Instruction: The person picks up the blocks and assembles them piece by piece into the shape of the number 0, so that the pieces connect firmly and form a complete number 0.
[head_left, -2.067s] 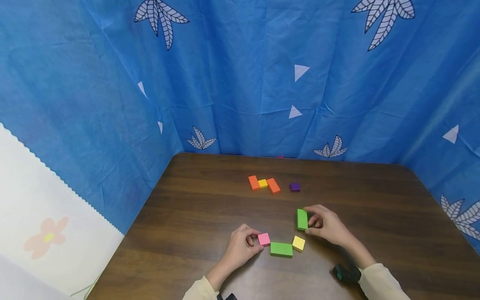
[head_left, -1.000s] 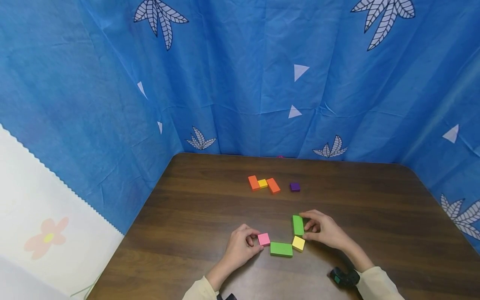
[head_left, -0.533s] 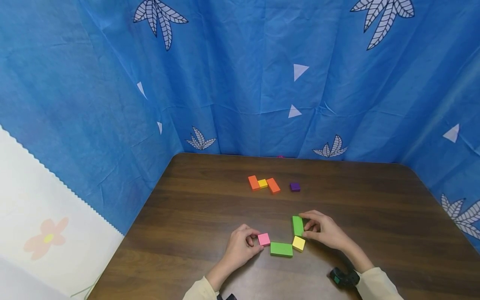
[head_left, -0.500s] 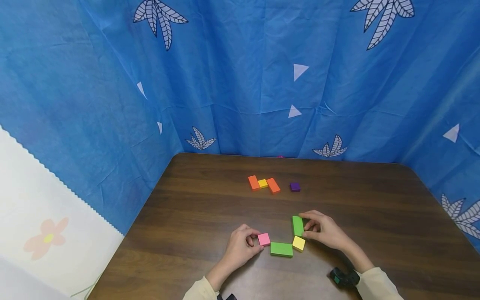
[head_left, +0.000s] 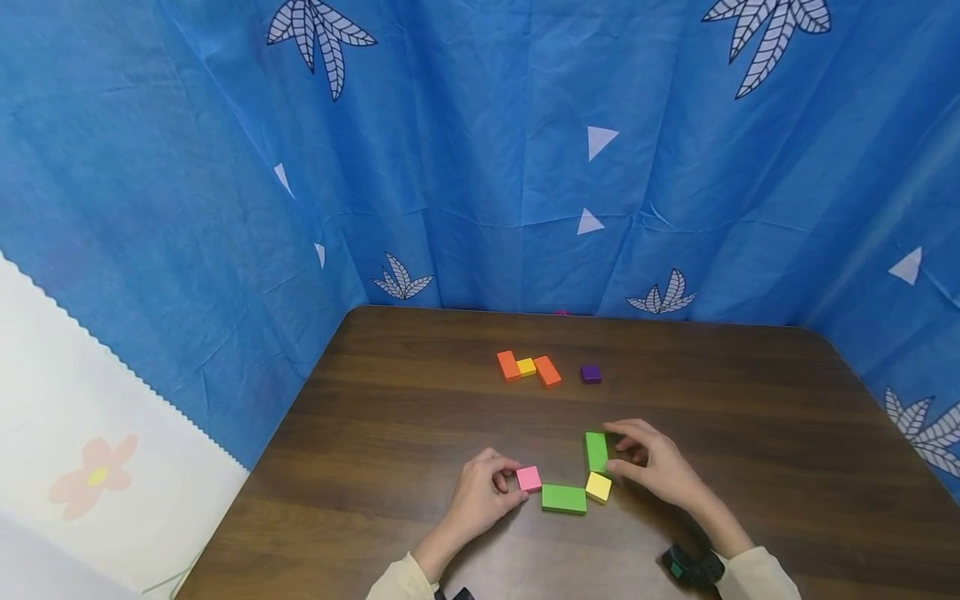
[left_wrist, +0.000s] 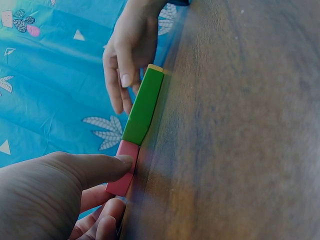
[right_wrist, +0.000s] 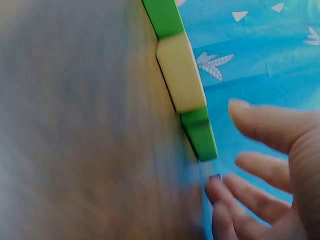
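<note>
My left hand (head_left: 480, 492) pinches a pink square block (head_left: 528, 478) between thumb and forefinger; in the left wrist view the thumb lies on the pink block's side (left_wrist: 116, 184). Its right end meets the front green rectangular block (head_left: 564, 499). A pale yellow square block (head_left: 598, 487) sits at that block's right end. Behind the yellow one a second green rectangular block (head_left: 596, 451) points away from me. My right hand (head_left: 654, 462) is just right of it, fingers spread and relaxed; the right wrist view shows the thumb and fingers (right_wrist: 265, 125) apart from the blocks.
Farther back on the wooden table (head_left: 420, 400) lie two orange rectangular blocks (head_left: 508, 367) with a yellow block (head_left: 527, 367) between them. A dark purple block (head_left: 591, 374) lies to their right. Blue curtain (head_left: 480, 167) hangs behind the table and along its sides.
My right hand brought the second green block left and toward me, up to the yellow block, then let go and drew slightly right. My left hand stayed on the pink block.
</note>
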